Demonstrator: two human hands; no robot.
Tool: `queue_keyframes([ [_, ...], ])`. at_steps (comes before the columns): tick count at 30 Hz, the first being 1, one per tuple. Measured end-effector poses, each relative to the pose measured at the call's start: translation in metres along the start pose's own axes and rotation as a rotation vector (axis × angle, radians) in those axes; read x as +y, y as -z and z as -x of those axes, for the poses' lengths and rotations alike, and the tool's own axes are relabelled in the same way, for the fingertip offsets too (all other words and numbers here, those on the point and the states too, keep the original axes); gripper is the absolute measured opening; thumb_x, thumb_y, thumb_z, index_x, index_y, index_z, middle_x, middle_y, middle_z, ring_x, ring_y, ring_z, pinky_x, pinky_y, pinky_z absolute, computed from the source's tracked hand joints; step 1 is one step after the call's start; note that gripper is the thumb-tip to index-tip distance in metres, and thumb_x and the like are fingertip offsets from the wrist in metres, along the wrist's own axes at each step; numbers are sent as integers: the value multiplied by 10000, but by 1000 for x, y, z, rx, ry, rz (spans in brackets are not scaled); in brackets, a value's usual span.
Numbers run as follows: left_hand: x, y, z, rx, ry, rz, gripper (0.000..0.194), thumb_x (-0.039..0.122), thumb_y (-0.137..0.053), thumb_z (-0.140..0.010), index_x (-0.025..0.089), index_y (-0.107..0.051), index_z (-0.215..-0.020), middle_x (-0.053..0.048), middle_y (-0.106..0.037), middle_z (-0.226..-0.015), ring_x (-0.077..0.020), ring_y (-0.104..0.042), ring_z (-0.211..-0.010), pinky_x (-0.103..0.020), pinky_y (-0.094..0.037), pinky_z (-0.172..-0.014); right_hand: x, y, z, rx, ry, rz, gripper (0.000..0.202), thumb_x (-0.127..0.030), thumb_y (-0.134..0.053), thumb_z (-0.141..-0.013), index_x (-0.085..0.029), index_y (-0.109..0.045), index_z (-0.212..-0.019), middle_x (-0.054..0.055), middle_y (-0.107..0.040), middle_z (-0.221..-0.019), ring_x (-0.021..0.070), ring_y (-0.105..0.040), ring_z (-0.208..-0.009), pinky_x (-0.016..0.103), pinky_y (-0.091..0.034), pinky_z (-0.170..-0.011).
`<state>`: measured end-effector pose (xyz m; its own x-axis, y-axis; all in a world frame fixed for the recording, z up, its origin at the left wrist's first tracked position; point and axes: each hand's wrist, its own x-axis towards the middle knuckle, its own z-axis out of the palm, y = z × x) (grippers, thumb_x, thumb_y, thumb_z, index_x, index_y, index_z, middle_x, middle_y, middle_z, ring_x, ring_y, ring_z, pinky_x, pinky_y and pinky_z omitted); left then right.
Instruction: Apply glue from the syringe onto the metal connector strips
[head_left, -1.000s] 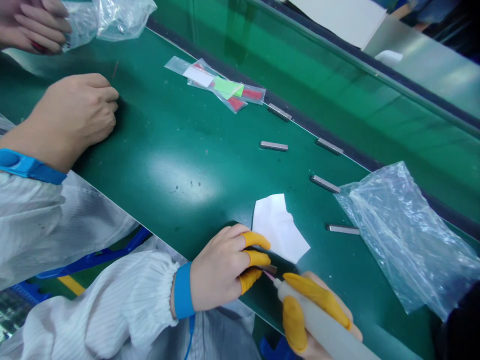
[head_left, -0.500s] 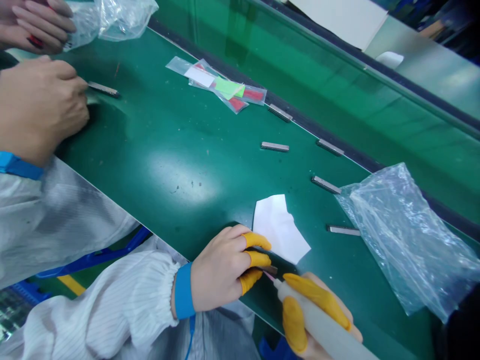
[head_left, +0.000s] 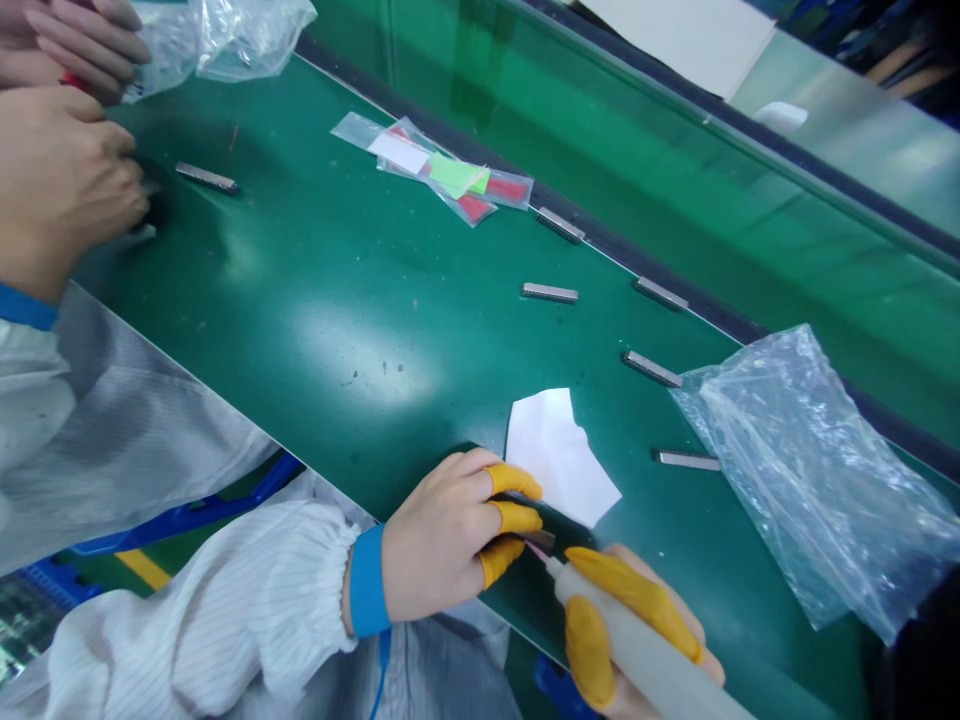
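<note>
My left hand point(head_left: 454, 535), with yellow finger cots and a blue wristband, is closed on a small dark connector strip point(head_left: 540, 540) near the table's front edge. Its fingers cover most of the strip. My right hand point(head_left: 637, 620), also in yellow finger cots, grips a whitish squeeze bottle point(head_left: 637, 640) with a thin pink tip. That tip meets or nearly meets the strip beside my left fingertips; contact cannot be made out. A torn piece of white paper point(head_left: 559, 455) lies just beyond my left fingers.
Several similar connectors point(head_left: 550, 293) lie about the green table point(head_left: 337, 270). A clear plastic bag point(head_left: 817, 480) is at right; flat packets point(head_left: 450, 175) lie along the back edge. At left are a co-worker's hands point(head_left: 60, 180) and another plastic bag point(head_left: 240, 35).
The co-worker's near hand has drawn left, away from a connector that now lies free on the table. My own hands, the strip and the bottle look unmoved.
</note>
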<state>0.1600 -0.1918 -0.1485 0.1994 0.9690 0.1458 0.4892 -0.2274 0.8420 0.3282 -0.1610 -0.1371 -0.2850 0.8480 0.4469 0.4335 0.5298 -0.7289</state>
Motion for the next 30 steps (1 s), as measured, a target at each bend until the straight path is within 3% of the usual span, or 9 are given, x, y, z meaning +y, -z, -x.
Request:
queue_keyframes([
  [3,-1,0,0,8,-8,1,153,130,-610,-852,181,-679,-979,-35,-663,-1088,-205,-542,-967,-355,-480,-830,-2,0,-5,-11,140,-33,198,-102,-582,-689,-214,-437,-613,-63,-490,-502,85,-373,-329,226,-302,-284],
  [8,-2,0,0,11,-19,-3,150,127,-621,-847,180,-680,-974,-35,-661,-1083,-206,-541,-966,-357,-488,-835,-2,-3,-9,-15,225,9,210,-78,-590,-689,-200,-435,-617,-61,-487,-548,74,-396,-378,212,-343,-307],
  [17,-4,0,1,51,-57,15,137,122,-629,-841,151,-682,-965,-68,-650,-1093,-209,-532,-990,-355,-509,-896,3,-3,-5,-21,237,39,130,-91,-594,-690,-192,-513,-682,-38,-562,-607,81,-456,-412,198,-384,-319],
  [30,-2,1,0,40,-39,24,141,114,-634,-832,157,-683,-957,-56,-658,-1082,-210,-540,-983,-361,-505,-877,-5,-8,-13,17,224,23,215,-91,-586,-702,-200,-422,-615,-67,-467,-518,67,-393,-393,184,-345,-323],
])
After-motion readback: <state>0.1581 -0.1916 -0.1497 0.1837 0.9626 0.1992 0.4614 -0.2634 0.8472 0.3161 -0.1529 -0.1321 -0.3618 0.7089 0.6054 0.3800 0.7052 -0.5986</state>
